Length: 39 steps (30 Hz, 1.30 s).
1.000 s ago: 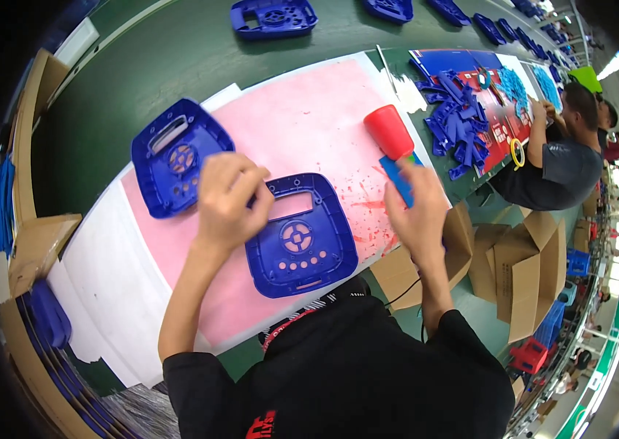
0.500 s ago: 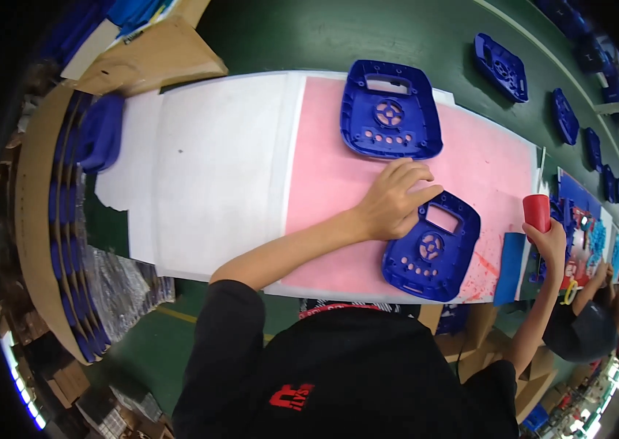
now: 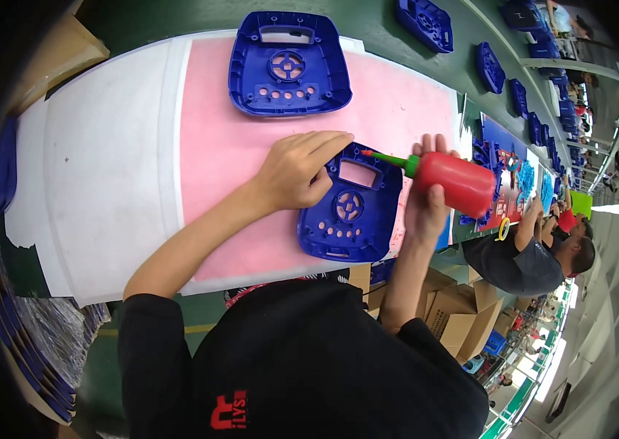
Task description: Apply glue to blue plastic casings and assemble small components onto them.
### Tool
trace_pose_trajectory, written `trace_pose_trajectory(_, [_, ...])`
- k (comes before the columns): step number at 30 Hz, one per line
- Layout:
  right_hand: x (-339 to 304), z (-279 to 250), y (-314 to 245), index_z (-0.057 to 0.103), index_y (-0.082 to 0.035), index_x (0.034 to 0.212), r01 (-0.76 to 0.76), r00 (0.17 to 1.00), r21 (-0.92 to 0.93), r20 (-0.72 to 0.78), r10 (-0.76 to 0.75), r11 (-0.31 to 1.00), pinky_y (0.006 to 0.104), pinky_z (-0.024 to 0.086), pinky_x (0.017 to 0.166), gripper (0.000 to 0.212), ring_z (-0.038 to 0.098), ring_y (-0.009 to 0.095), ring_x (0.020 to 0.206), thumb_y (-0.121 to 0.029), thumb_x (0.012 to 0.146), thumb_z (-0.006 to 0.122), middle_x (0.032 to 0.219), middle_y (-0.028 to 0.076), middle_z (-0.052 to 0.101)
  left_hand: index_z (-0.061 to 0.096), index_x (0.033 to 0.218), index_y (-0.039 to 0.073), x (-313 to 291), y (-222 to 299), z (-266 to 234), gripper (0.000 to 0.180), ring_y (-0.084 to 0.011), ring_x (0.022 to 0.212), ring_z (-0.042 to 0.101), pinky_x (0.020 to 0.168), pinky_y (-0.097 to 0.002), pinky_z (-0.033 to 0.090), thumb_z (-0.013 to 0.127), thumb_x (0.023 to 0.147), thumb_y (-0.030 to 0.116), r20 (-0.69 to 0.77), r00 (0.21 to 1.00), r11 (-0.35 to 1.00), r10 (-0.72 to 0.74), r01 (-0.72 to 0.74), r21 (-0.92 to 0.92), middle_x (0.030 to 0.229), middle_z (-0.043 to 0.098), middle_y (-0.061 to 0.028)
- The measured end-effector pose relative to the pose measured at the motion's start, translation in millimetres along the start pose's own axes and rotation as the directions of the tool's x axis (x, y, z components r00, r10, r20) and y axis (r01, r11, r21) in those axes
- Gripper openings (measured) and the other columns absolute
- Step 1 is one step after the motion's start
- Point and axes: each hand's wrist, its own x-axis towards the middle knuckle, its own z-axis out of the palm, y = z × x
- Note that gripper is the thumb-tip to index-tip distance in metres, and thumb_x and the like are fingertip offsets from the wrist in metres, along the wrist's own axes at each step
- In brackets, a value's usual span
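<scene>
The nearer blue plastic housing (image 3: 318, 233) lies on the pink sheet, its ribbed inside facing up, with a window, a round grille and a row of holes. My left hand (image 3: 296, 170) grips its upper left corner, fingers closed along the far edge and thumb at the side. In my right hand (image 3: 426, 205) is a red squeeze bottle (image 3: 455, 181), tilted nearly flat. Its green nozzle (image 3: 390, 158) points left, and the red tip is over the housing's far edge; whether it touches is unclear. A second blue housing (image 3: 291, 66) lies farther back.
Pink sheet (image 3: 210, 146) and white sheet (image 3: 112, 146) cover the table. More blue housings (image 3: 426, 25) are on the green surface beyond. At right, a co-worker (image 3: 521, 263) sits near blue parts and a yellow tape ring (image 3: 504, 228). Cardboard boxes (image 3: 463, 314) stand below the table edge.
My right hand has brought the red bottle in from the right and tipped it toward the nearer housing. My left hand stays at that housing's corner. The whole view has shifted to the right.
</scene>
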Motion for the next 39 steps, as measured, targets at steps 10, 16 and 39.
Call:
trace_pose_trajectory(10, [-7.3, -16.6, 19.0, 0.035, -0.003, 0.142, 0.022, 0.991, 0.056, -0.134, -0.014, 0.998, 0.0477, 0.029, 0.118, 0.070, 0.039, 0.036, 0.138, -0.034, 0.089, 0.071, 0.147, 0.020, 0.040, 0.069, 0.109, -0.002, -9.3, -0.9, 0.7, 0.049, -0.0244, 0.071, 0.066, 0.061, -0.0332, 0.049, 0.058, 0.061, -0.003, 0.049, 0.999, 0.990, 0.009, -0.016, 0.142, 0.112, 0.070, -0.0163])
trace_pose_trajectory(16, [-7.5, -20.7, 30.4, 0.036, -0.004, 0.141, 0.007, 0.986, 0.027, -0.167, -0.003, 1.000, 0.0475, 0.032, 0.116, 0.072, 0.044, 0.036, 0.133, -0.032, 0.086, 0.074, 0.145, 0.020, 0.043, 0.068, 0.109, -0.002, -10.7, -2.8, 3.8, 0.048, -0.0246, 0.070, 0.066, 0.060, -0.0333, 0.049, 0.058, 0.062, -0.002, 0.016, 1.000, 0.995, 0.018, -0.020, 0.100, 0.112, 0.070, -0.0164])
trace_pose_trajectory(39, [-7.1, -13.7, 30.3, 0.040, -0.004, 0.136, 0.011, 0.991, -0.094, -0.131, -0.023, 0.996, 0.0445, 0.036, 0.114, 0.068, 0.048, 0.035, 0.129, -0.033, 0.085, 0.076, 0.137, 0.018, 0.050, 0.064, 0.107, -0.003, -10.7, -2.0, 4.2, 0.044, -0.0294, 0.083, 0.069, 0.065, -0.0354, 0.054, 0.057, 0.063, -0.005, 0.094, 0.995, 0.997, -0.025, 0.018, 0.073, 0.112, 0.068, -0.0165])
